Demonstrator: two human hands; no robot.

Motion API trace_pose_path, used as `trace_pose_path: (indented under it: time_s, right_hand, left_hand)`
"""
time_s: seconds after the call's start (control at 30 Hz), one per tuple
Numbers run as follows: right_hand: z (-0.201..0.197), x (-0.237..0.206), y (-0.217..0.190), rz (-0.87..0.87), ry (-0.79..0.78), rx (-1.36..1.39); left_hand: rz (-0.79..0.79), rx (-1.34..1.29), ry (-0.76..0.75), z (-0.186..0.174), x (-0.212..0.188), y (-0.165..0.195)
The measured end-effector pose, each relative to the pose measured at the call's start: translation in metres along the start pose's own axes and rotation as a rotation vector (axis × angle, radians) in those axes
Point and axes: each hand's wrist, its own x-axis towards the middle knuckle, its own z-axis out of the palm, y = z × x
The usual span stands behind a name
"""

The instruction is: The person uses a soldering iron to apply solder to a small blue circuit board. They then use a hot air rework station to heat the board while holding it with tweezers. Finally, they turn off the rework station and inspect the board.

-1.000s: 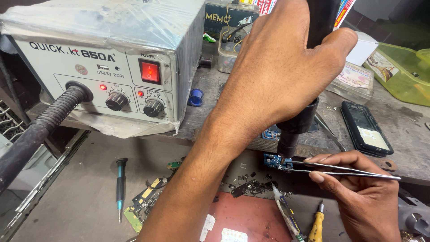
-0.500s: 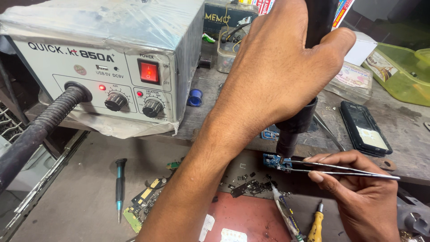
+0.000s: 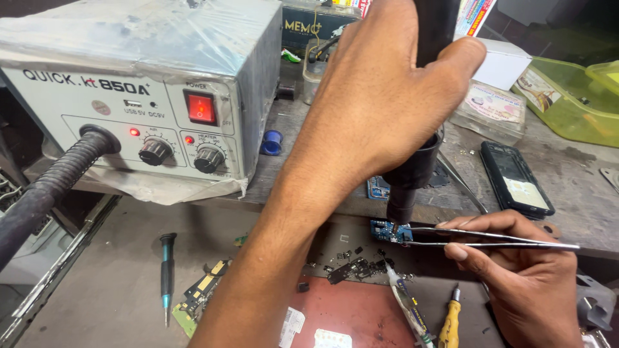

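The left hand [image 3: 387, 103] reaches across from the left and is wrapped tight around the black hot air gun [image 3: 412, 174]. The gun points down. Its round tip hangs just over a small blue circuit board [image 3: 389, 230], and it looks almost touching.

The right hand [image 3: 522, 283] comes in from the lower right. Its fingers are pinched around thin metal tweezers [image 3: 490, 240]. The tweezers lie almost flat and their points meet the right edge of the little blue board. The points are too small to show if they really grip the board.

The blue board sits on the front edge of the grey workbench [image 3: 580, 193], right under the gun tip. Tiny black chips and bits [image 3: 351, 267] lie scattered just below it, next to a red mat [image 3: 351, 309].

On the left stands a grey rework station box [image 3: 129, 96] with a lit red switch [image 3: 200, 108], two black knobs and a thick black hose [image 3: 45, 187] coming out of it. A small screwdriver with a blue-green tip [image 3: 167, 270] lies lower down, near a green and yellow circuit board [image 3: 200, 296]. A yellow-handled screwdriver [image 3: 449, 322] lies near the right hand. A black phone [image 3: 516, 177] rests on the bench to the right, and a yellow-green plastic tray [image 3: 567, 96] sits farther back.
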Motion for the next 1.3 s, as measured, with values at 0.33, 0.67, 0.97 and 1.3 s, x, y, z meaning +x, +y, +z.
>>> trace_pose_path:
  time_s: [0.33, 0.67, 0.97, 1.3]
  right_hand:
    - [0.001, -0.007, -0.016, 0.015, 0.071, -0.113]
    - [0.002, -0.006, -0.013, 0.006, 0.055, -0.134]
    - [0.003, -0.005, -0.016, 0.002, 0.036, -0.124]
    - [0.006, -0.003, -0.016, -0.002, 0.034, -0.093]
  left_hand:
    - [-0.019, 0.011, -0.01, -0.001, 0.002, 0.003]
    - [-0.022, 0.027, -0.02, -0.004, 0.002, 0.007]
    - [0.014, 0.021, -0.012, -0.002, 0.002, 0.007]
    - [-0.018, 0.057, -0.014, -0.004, 0.003, 0.01]
